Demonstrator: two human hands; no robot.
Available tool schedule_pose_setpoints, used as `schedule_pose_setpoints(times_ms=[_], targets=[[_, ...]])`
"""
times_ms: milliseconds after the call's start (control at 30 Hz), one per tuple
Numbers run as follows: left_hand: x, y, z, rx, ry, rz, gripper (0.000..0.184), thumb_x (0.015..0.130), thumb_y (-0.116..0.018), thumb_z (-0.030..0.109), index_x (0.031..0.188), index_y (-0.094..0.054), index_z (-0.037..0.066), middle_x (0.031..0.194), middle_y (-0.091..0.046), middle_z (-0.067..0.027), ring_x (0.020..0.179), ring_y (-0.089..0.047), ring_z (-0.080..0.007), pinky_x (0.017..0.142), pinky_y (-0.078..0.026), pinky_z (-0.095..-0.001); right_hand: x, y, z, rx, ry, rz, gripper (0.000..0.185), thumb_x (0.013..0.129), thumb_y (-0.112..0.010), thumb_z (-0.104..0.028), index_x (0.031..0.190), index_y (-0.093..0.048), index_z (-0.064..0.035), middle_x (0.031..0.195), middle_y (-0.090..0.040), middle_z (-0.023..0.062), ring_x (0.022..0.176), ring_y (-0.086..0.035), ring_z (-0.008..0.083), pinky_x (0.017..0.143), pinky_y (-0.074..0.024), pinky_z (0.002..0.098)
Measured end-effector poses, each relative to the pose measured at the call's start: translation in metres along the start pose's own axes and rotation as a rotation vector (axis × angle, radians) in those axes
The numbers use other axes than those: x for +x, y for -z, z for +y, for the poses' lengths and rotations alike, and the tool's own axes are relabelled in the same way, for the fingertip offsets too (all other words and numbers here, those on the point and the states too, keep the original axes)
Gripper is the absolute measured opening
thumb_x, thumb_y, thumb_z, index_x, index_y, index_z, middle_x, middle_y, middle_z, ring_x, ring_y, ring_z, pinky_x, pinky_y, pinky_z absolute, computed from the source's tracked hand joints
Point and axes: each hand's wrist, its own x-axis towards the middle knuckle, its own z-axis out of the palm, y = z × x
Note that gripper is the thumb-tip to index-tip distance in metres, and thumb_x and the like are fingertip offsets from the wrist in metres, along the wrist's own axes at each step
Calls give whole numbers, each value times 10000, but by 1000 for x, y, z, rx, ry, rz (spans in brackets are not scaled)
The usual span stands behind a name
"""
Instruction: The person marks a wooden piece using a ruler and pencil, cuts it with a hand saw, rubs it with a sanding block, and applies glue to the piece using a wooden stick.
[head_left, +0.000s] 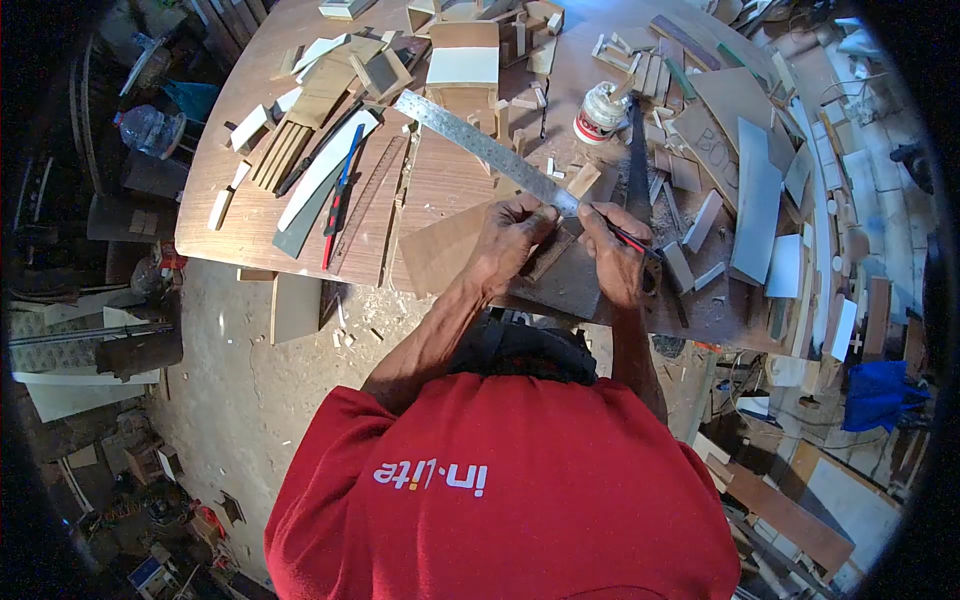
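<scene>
My left hand [512,240] presses its closed fingers on the near end of a long metal ruler [480,146], which slants up to the left. Under the ruler's end and my fingers is a small wooden piece, partly hidden. My right hand [617,262] is just right of it, fingers closed round a thin red and black tool [628,240]. The tool's tip, by the ruler's end, is too small to make out. A short light wood block [584,180] lies just beyond the fingers. A brown board [440,248] is left of my left hand.
On the wooden table [225,215] lie a blue and red tool [343,190], white strips and slotted wood [283,155] at left. A white glue jar [600,113], a saw [638,160] and several offcuts are at right. A box-like wooden piece [462,65] stands at the back.
</scene>
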Motion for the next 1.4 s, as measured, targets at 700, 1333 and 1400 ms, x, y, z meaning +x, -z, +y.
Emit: schedule_pose_setpoints(times_ms=[700, 1333, 1400], targets=[[-5, -1, 8, 70, 18, 185, 126, 855, -667, 109, 881, -693, -11, 740, -653, -42, 607, -542, -93, 550, -415, -241, -7, 1, -5, 93, 242, -101, 100, 933, -579, -97, 914, -607, -3, 677, -613, 46, 573, -510, 77, 538, -408, 222], [-5, 14, 2, 50, 65, 160, 121, 842, -661, 83, 885, -690, -27, 755, -661, -63, 613, -568, -104, 543, -442, -244, -4, 10, 0, -315, 311, -273, 111, 934, -573, -123, 897, -585, -20, 686, -630, 38, 600, -551, 85, 551, -448, 249], [-4, 16, 1, 48, 59, 162, 120, 841, -664, 82, 885, -690, -26, 749, -660, -60, 605, -564, -102, 535, -437, -242, -9, 7, 0, -127, 235, -171, 78, 926, -562, -90, 895, -582, -21, 689, -635, 44, 605, -561, 90, 562, -454, 256]])
